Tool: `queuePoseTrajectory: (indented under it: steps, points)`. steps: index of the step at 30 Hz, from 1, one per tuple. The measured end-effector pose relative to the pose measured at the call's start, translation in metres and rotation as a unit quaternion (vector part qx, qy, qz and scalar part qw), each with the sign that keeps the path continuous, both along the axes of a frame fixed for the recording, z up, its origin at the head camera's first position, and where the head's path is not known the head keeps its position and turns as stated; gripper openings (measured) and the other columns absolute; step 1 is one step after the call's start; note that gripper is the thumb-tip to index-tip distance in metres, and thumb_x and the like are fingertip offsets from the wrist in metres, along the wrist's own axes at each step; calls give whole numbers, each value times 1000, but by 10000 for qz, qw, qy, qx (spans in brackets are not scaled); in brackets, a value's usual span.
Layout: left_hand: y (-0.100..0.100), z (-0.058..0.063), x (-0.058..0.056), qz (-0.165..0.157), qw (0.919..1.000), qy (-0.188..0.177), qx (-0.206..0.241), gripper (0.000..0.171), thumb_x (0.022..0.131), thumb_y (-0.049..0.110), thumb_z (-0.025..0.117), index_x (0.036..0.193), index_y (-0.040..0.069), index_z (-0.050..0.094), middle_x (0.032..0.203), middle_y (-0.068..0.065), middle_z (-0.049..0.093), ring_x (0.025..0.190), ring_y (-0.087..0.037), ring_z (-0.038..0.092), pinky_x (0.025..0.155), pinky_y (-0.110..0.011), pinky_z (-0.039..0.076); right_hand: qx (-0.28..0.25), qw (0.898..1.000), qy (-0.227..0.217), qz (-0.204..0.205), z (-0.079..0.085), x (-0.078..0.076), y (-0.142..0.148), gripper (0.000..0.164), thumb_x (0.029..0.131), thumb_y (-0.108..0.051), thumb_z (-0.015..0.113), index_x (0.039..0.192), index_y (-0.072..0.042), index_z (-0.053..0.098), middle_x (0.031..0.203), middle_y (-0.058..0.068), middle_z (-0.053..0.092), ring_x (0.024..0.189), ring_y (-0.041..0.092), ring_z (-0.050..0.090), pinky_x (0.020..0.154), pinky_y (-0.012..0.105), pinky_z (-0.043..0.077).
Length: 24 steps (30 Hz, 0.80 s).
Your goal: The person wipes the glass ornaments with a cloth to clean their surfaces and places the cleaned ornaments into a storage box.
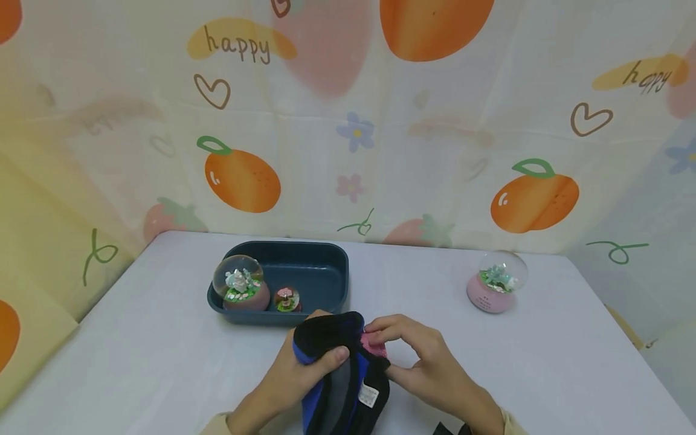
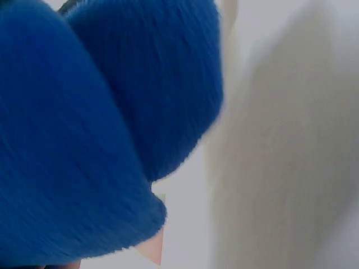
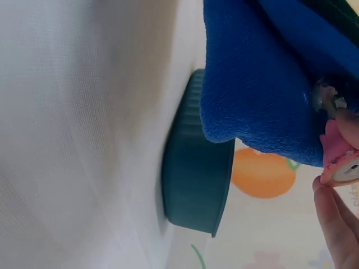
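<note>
In the head view my left hand (image 1: 296, 374) grips a black, blue and grey fabric piece (image 1: 339, 386) with a white label, thumb on its near face. Plush blue fabric (image 2: 151, 84) fills much of the left wrist view; that hand is mostly hidden there. My right hand (image 1: 429, 359) pinches the pink base (image 1: 374, 345) of a small snow globe at the fabric's right edge. From the right wrist, the clear globe (image 3: 323, 96) lies against the blue plush (image 3: 258, 84), with fingers (image 3: 334, 216) on its base.
Behind the left hand stands a dark teal tray (image 1: 318, 251) containing a large snow globe (image 1: 239, 284) and a small one (image 1: 286, 299). Another large snow globe (image 1: 495, 287) with a pink base sits at the table's back right. A fruit-printed curtain (image 1: 310, 151) hangs behind the white table (image 1: 136, 362).
</note>
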State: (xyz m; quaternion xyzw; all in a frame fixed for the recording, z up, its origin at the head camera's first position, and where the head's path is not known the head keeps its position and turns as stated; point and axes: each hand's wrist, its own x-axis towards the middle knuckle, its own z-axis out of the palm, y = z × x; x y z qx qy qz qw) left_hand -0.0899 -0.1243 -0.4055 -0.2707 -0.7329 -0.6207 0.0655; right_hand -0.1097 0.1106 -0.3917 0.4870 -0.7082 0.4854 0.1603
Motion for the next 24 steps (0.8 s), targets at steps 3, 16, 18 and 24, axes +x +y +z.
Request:
queuePoseTrajectory:
  steps: [3, 16, 18, 24]
  points:
    - [0, 0, 0, 94, 9997, 218, 90, 25, 91, 1, 65, 113, 12, 64, 100, -4, 66, 90, -10, 61, 83, -26, 52, -49, 9999, 42, 115, -1, -1, 0, 50, 70, 18, 75, 113, -5, 61, 117, 14, 66, 107, 18, 64, 95, 20, 51]
    - [1, -3, -1, 166, 9947, 955, -345, 72, 72, 7, 88, 134, 10, 51, 122, -8, 66, 110, -11, 65, 98, -27, 51, -193, 9982, -489, -290, 3, -2, 4, 49, 79, 0, 81, 122, -3, 58, 122, 11, 64, 110, 15, 63, 96, 20, 51]
    - [1, -3, -1, 220, 9933, 1020, -501, 73, 71, 9, 89, 133, 10, 50, 122, -7, 67, 109, -12, 66, 98, -28, 52, -158, 9955, -849, -378, 3, -1, 4, 51, 79, 0, 80, 124, -4, 57, 123, 11, 63, 105, 14, 65, 91, 22, 54]
    - [-1, -6, -2, 656, 9834, 1494, -791, 57, 71, 1, 86, 118, 9, 55, 107, -6, 71, 98, -14, 68, 92, -30, 54, 151, 9862, -1480, -733, 7, 1, 5, 48, 86, -4, 75, 129, -10, 57, 117, 8, 68, 92, 12, 67, 82, 26, 57]
